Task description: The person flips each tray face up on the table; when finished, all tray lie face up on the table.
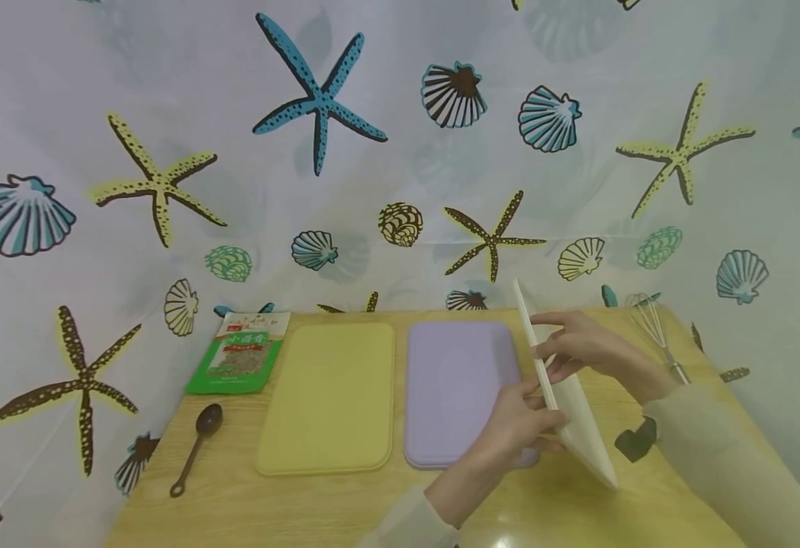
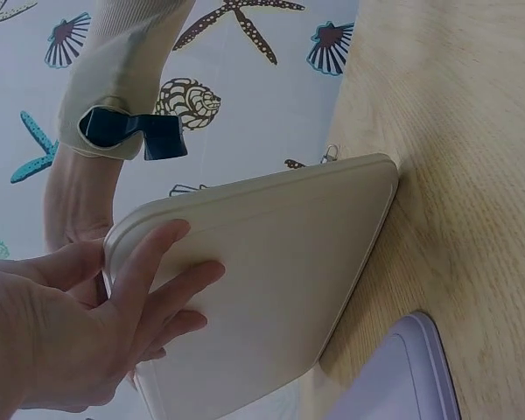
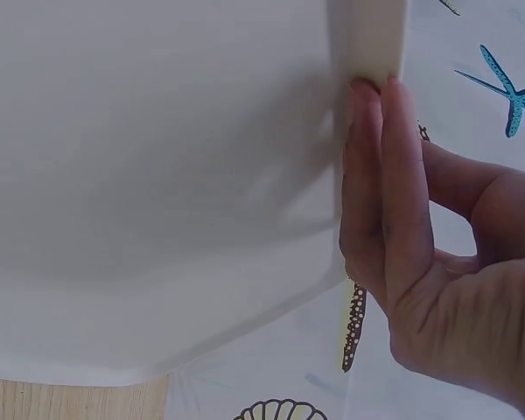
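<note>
A white tray (image 1: 583, 430) with rounded corners stands tilted on its edge, right of the purple tray (image 1: 461, 388). My left hand (image 1: 514, 420) grips its raised near side. In the left wrist view several fingers (image 2: 171, 293) of that hand lie against the tray's outer face. Farther along the same edge, my right hand (image 1: 581, 344) holds the white tray with fingers over its rim. The right wrist view shows the tray's shaded inner face (image 3: 149, 166) and two fairly straight fingers (image 3: 407, 192) against the rim.
A yellow tray (image 1: 331, 396) lies flat left of the purple one. Farther left are a green seasoning packet (image 1: 240, 358) and a dark brown spoon (image 1: 197, 445). A wire whisk (image 1: 656, 331) lies at the back right. A patterned curtain (image 1: 400, 152) surrounds the wooden table (image 1: 317, 510).
</note>
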{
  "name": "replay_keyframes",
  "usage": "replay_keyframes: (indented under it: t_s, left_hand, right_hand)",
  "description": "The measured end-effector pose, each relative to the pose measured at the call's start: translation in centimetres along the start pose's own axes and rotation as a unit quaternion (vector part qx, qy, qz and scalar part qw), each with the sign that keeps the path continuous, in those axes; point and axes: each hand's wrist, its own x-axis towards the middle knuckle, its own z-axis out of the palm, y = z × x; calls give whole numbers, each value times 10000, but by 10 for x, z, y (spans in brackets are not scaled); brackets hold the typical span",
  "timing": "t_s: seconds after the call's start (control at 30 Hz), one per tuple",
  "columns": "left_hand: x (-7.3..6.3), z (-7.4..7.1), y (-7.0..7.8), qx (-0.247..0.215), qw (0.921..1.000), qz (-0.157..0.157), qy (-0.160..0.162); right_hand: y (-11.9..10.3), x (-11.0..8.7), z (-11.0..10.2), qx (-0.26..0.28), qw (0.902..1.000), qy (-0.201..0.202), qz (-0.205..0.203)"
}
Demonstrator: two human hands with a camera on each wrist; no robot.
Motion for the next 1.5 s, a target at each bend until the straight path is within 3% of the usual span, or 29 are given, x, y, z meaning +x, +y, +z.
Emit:
replay_keyframes:
  t_s: [0.3,0.5,0.63,0.77,0.9,1.0,1.2,1.33,1.5]
  left_hand:
    - [-8,-5,-12,-239,9995,-53,212]
    - [-5,-12,-12,14,9998,174,-30]
    - [-2,-14,-9,-58,9998,135,131]
    - [-1,-16,-9,-103,9995,78,275]
    - [-3,-19,-12,-180,9994,19,288]
    - [-4,-20,-13,-287,9992,-21,275]
    - [-5,-23,-16,-377,9991,-21,201]
    - [-5,-26,-16,-356,9992,-32,199]
    - [-6,-29,-17,-363,9991,-114,171]
  right_hand:
    - [7,5,12,-190,9994,-175,232]
    - [12,1,-1,-670,9977,51,27]
    - [36,-4,-18,-1061,9930,514,116]
    - [78,-12,-32,-1374,9866,869,139]
    - [122,-19,-40,-1409,9848,994,191]
    - [141,-25,-42,-1290,9855,1012,430]
    - [153,-32,-40,-1002,9895,712,759]
    - [156,-32,-38,-990,9913,510,699]
    - [161,-34,-39,-1001,9909,541,717]
